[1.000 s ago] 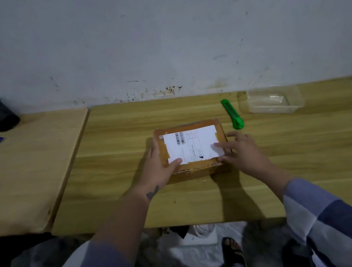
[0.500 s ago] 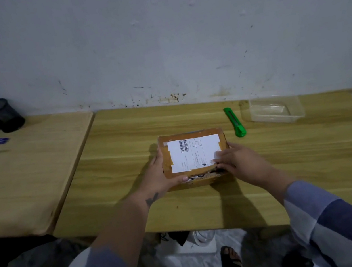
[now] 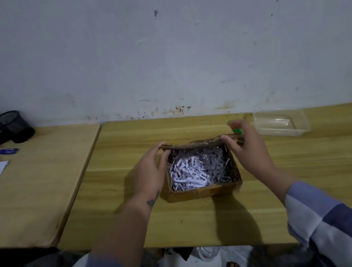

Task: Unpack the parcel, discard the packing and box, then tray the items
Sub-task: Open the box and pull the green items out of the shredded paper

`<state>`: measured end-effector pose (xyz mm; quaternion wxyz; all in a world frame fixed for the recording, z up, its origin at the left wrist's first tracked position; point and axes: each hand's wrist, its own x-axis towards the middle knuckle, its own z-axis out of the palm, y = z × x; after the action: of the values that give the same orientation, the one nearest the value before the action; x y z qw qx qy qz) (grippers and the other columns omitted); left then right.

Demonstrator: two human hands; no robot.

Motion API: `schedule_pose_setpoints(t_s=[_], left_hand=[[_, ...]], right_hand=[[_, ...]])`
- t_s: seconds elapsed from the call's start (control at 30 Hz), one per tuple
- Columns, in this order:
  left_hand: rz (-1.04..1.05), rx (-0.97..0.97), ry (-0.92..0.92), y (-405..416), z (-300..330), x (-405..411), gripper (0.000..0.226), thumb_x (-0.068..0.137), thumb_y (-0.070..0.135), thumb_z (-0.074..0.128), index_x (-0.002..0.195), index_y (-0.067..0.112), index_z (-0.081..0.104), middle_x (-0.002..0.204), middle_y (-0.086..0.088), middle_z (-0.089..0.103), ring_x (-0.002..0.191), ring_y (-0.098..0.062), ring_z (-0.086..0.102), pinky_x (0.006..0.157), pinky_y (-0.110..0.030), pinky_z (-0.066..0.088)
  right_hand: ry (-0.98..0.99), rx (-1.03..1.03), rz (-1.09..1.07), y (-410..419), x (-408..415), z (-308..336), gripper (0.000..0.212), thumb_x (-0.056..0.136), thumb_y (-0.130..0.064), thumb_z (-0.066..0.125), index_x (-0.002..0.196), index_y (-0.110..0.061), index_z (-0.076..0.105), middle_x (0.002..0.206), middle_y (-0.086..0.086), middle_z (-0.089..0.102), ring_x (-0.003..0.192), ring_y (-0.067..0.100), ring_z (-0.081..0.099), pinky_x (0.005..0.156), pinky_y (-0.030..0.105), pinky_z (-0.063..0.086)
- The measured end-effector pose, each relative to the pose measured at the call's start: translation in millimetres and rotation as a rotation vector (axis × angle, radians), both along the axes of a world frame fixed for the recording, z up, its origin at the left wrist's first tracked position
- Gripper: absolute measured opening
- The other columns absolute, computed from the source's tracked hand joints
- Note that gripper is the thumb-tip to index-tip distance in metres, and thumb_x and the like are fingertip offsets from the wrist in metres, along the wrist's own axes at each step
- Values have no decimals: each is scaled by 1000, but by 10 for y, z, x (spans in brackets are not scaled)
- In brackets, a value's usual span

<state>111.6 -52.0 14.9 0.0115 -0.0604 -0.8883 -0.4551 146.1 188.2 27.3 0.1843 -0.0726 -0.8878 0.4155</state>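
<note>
Since a moment ago the box [image 3: 201, 171] mid-desk has its lid folded back, baring shredded paper [image 3: 197, 171]. Your left hand [image 3: 151, 174] and right hand [image 3: 249, 153] pinch the lid's far corners. Light, floppy cardboard: grip the side walls.

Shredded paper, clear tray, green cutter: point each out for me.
shredded paper [image 3: 196, 170], head view, middle of the pile inside the box.
clear tray [image 3: 301, 122], head view, right wall.
green cutter [image 3: 238, 131], head view, tip showing behind the right hand.

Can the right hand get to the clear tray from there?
Probably yes. The right hand is on the box's far flap, and the clear tray sits just beyond on bare table, nothing between.
</note>
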Motion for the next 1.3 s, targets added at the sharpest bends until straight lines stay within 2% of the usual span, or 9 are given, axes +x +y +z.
schedule_pose_setpoints(t_s=[0.2, 0.4, 0.53, 0.63, 0.8, 0.97, 1.13, 1.23, 1.3], left_hand=[[152, -2, 126, 204, 190, -322, 38, 96, 33, 52, 131, 19, 56, 118, -2, 68, 106, -17, 63, 70, -21, 46], [148, -155, 130, 372, 180, -637, 63, 95, 30, 55, 150, 29, 24, 123, 1, 60, 98, -10, 54, 65, -16, 40], [58, -136, 63, 442, 64, -739, 78, 92, 21, 58, 150, 35, 7, 146, 5, 41, 118, -4, 41, 101, -23, 33], [32, -272, 31, 447, -199, -852, 66, 93, 29, 54, 148, 32, 18, 153, 6, 32, 135, -18, 38, 111, -41, 36], [64, -423, -27, 402, -460, -965, 42, 98, 40, 42, 137, 26, 48, 143, 3, 49, 128, -23, 49, 104, -42, 44], [1, -539, -121, 408, -444, -983, 46, 99, 45, 33, 142, 28, 41, 149, 4, 39, 139, -21, 32, 116, -44, 23], [-83, -455, 195, 398, -203, -749, 43, 97, 37, 46, 137, 23, 46, 141, 4, 44, 131, -16, 37, 107, -36, 31], [-338, -382, 27, 422, -143, -575, 53, 95, 44, 50, 142, 22, 40, 143, 5, 40, 126, -10, 42, 97, -17, 30], [-475, -408, -104, 447, -164, -520, 76, 85, 53, 60, 148, 25, 28, 150, 6, 29, 132, -12, 36, 102, -21, 32]], right_hand=[[82, -246, -74, -21, -319, 178, 34, 89, -13, 63, 104, -22, 34, 106, 3, 51, 91, 28, 65, 68, 33, 55], [38, -167, -56, 124, -768, 64, 54, 87, -8, 64, 132, -25, 39, 118, 2, 56, 99, 22, 63, 71, 30, 55], [-86, 28, 10, 203, -962, -190, 84, 86, -15, 66, 148, -40, 15, 134, 5, 51, 111, 22, 56, 82, 41, 55], [-187, 118, -7, 280, -1032, -412, 67, 90, -26, 61, 147, -30, 27, 124, 12, 50, 97, 28, 58, 80, 40, 52], [-304, 186, 11, 340, -1125, -665, 43, 93, -33, 55, 133, -19, 54, 119, 15, 47, 100, 32, 55, 89, 36, 47], [-419, 321, 24, 332, -1128, -633, 44, 94, -35, 50, 135, -21, 51, 123, 17, 45, 113, 36, 45, 94, 41, 42], [-139, 447, 66, 157, -784, -350, 42, 82, -17, 65, 124, -21, 58, 119, 12, 52, 109, 32, 47, 86, 43, 43], [-214, 368, 268, 59, -581, -228, 39, 85, -15, 63, 124, -18, 59, 118, 9, 56, 106, 28, 55, 88, 39, 48], [-403, 361, 362, 1, -488, -203, 53, 85, -22, 65, 135, -19, 48, 134, 9, 49, 118, 28, 53, 95, 33, 43]])
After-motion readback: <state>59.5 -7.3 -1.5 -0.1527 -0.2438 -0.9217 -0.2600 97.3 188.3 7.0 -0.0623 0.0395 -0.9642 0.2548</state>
